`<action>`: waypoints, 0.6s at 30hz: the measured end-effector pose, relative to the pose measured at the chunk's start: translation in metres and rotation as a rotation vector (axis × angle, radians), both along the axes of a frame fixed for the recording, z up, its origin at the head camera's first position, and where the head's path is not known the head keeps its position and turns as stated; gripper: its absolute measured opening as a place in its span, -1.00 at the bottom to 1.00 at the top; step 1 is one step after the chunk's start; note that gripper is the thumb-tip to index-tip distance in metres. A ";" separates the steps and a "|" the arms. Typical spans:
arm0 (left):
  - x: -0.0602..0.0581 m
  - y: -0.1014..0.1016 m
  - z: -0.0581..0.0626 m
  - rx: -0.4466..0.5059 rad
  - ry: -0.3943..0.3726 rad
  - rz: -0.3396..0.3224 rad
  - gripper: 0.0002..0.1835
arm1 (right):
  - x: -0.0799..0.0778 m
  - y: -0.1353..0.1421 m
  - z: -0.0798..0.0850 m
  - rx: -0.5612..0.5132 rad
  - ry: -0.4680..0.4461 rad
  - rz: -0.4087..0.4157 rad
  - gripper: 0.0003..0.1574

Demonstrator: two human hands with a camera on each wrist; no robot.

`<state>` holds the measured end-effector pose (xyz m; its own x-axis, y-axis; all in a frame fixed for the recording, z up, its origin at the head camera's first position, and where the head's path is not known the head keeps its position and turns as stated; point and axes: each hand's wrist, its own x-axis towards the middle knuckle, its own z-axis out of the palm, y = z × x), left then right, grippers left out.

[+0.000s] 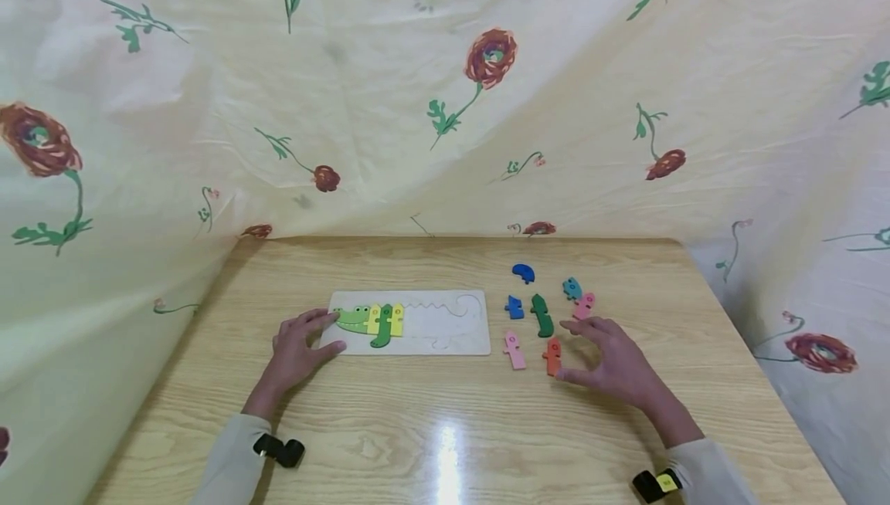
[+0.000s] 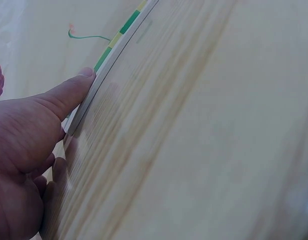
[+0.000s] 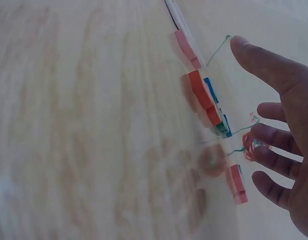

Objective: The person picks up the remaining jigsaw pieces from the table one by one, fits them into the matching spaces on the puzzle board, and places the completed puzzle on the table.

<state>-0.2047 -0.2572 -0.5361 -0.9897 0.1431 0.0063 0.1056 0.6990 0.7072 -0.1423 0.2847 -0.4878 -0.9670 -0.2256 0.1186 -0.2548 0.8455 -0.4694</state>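
A white puzzle board (image 1: 445,335) lies on the table with a green crocodile head (image 1: 352,320) at its left end. Beside the head sit yellow pieces (image 1: 397,320) and a green leg piece (image 1: 382,327). My left hand (image 1: 300,347) rests at the board's left end, its straight thumb (image 2: 73,92) touching the edge. My right hand (image 1: 615,358) hovers with spread fingers by an orange-red piece (image 1: 553,356), apart from it in the right wrist view. A pink piece (image 1: 584,305) lies just beyond its fingers; nothing is in its grasp.
More loose pieces lie right of the board: dark green (image 1: 541,316), pink (image 1: 514,350), blue (image 1: 514,307), dark blue (image 1: 524,272) and teal (image 1: 572,288). A wooden table (image 1: 389,428) carries everything. Flowered cloth (image 1: 389,103) hangs behind and at both sides.
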 end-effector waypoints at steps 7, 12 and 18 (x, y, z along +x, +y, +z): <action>0.000 0.000 -0.001 0.005 -0.006 -0.002 -0.28 | 0.001 0.002 -0.008 0.030 -0.020 0.008 0.09; 0.001 0.000 0.000 0.010 -0.008 0.000 -0.28 | 0.001 0.005 -0.014 0.034 -0.035 0.015 0.09; 0.000 0.000 0.000 0.010 -0.005 -0.002 -0.28 | -0.001 0.004 -0.016 0.049 -0.063 0.007 0.12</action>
<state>-0.2044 -0.2569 -0.5358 -0.9894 0.1454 0.0023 0.1033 0.6919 0.7145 -0.1430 0.2889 -0.5034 -0.9705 -0.2367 0.0465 -0.2324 0.8659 -0.4429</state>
